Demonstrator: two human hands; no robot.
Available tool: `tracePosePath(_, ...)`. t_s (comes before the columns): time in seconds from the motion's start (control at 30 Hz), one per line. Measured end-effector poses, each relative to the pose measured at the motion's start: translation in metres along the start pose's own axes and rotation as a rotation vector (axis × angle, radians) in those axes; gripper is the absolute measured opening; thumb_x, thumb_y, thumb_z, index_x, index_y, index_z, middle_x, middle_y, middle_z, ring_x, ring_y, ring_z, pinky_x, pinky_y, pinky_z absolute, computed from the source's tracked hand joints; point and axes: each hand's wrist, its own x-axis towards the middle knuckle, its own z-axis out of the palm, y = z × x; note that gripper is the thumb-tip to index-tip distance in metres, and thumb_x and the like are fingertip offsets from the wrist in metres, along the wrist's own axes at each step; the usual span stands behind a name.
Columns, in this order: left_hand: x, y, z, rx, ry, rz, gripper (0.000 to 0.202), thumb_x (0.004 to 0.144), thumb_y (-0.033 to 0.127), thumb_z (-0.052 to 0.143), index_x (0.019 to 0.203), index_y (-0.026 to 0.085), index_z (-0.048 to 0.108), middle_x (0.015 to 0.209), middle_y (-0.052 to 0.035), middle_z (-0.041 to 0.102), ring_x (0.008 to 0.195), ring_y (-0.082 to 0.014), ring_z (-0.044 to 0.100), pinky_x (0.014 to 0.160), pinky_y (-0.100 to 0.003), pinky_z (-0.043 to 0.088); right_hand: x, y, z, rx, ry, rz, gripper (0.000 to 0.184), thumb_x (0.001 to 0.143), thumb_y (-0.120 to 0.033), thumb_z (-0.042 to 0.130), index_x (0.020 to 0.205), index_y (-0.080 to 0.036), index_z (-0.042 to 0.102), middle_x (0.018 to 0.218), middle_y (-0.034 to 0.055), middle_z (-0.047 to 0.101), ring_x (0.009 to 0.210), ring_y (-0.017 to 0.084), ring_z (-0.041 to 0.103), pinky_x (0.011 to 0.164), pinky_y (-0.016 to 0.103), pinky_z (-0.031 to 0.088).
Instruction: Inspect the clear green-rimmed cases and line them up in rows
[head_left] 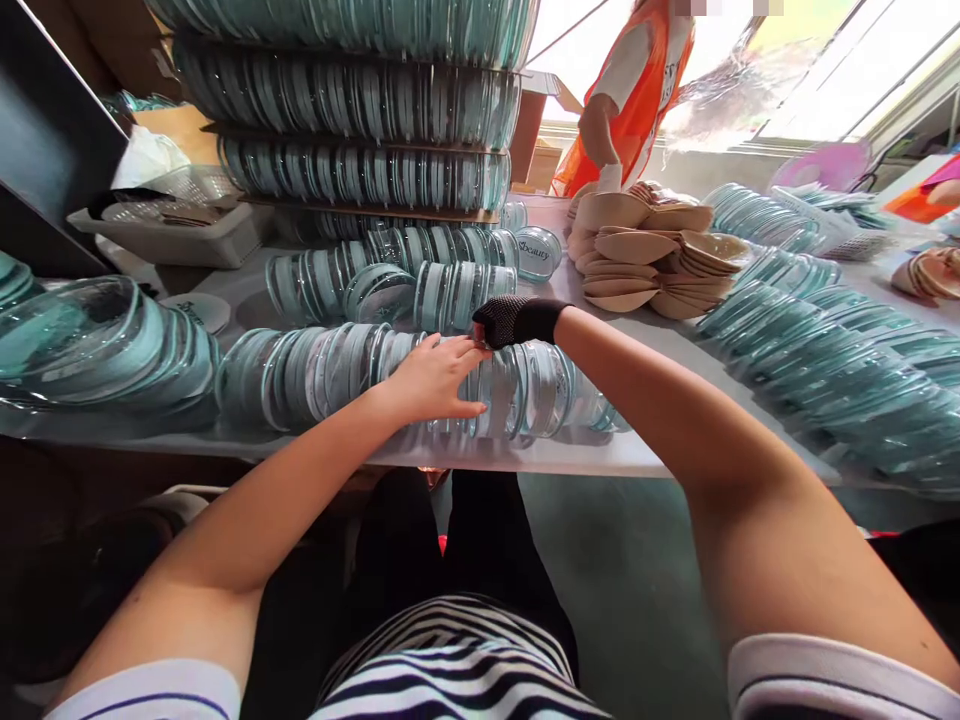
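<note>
A long row of clear round plastic pouches with pale teal rims stands on edge along the front of the table. My bare left hand lies over the middle of this row, its fingers stretched out and the thumb apart. My right hand, in a black dotted glove, is at the top of the same row, with its fingers curled in close to my left fingertips. Whatever the gloved fingers pinch is hidden. Just behind are a shorter row of pouches and one pouch lettered "beauty".
Tall layers of pouches rise at the back, parted by cardboard sheets. Beige curved pads are piled right of centre. More pouches lie left and right. A grey bin stands back left; a person in an orange vest stands behind.
</note>
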Motion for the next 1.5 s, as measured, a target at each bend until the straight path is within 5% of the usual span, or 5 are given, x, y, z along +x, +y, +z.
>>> tracePosePath(0.23, -0.001, 0.000, -0.001, -0.019, -0.028, -0.003, 0.075, 0.087, 0.051, 0.068, 0.151, 0.022, 0.045, 0.161, -0.0111, 0.047, 0.150, -0.0311, 0.040, 0.125, -0.056, 0.026, -0.088, -0.036, 0.059, 0.031, 0.480, -0.008, 0.022, 0.080, -0.016, 0.058, 0.094, -0.014, 0.076, 0.086, 0.0064, 0.075, 0.076, 0.016, 0.065, 0.070, 0.025, 0.043)
tracePosePath(0.5, -0.003, 0.000, -0.002, -0.033, -0.039, -0.018, 0.075, 0.086, 0.047, 0.069, 0.152, 0.023, 0.044, 0.161, -0.0101, 0.046, 0.151, -0.0323, 0.039, 0.127, -0.056, 0.023, -0.122, -0.090, 0.198, -0.136, 0.357, 0.131, 0.041, 0.104, -0.024, 0.037, 0.114, -0.025, 0.077, 0.108, 0.0086, 0.078, 0.092, 0.024, 0.070, 0.077, 0.034, 0.049)
tracePosePath(0.77, 0.010, 0.023, 0.001, -0.041, 0.033, 0.018, 0.080, 0.095, 0.055, 0.059, 0.160, 0.017, 0.032, 0.168, -0.0169, 0.033, 0.158, -0.0332, 0.025, 0.127, -0.058, 0.020, -0.151, -0.013, 0.095, -0.074, 0.849, 0.391, 0.035, 0.101, -0.031, 0.046, 0.113, -0.019, 0.076, 0.111, 0.0106, 0.078, 0.103, 0.025, 0.071, 0.087, 0.034, 0.049)
tracePosePath(0.97, 0.036, 0.043, 0.015, 0.023, 0.013, -0.021, 0.089, 0.089, 0.066, 0.062, 0.158, 0.015, 0.036, 0.162, -0.0195, 0.042, 0.149, -0.0346, 0.042, 0.124, -0.056, 0.027, -0.119, 0.012, 0.016, -0.149, 0.340, 0.426, 0.040, 0.095, -0.043, 0.060, 0.127, -0.021, 0.071, 0.111, 0.0110, 0.078, 0.103, 0.028, 0.072, 0.084, 0.033, 0.049)
tracePosePath(1.5, 0.019, 0.013, 0.001, -0.008, -0.030, 0.097, 0.076, 0.079, 0.075, 0.068, 0.143, 0.033, 0.060, 0.159, -0.0145, 0.047, 0.148, -0.0316, 0.043, 0.120, -0.051, 0.029, -0.100, -0.060, 0.199, -0.058, 1.136, 0.327, 0.068, 0.093, -0.034, 0.061, 0.157, -0.043, 0.041, 0.174, 0.0067, 0.008, 0.159, 0.040, 0.015, 0.116, 0.070, 0.037)
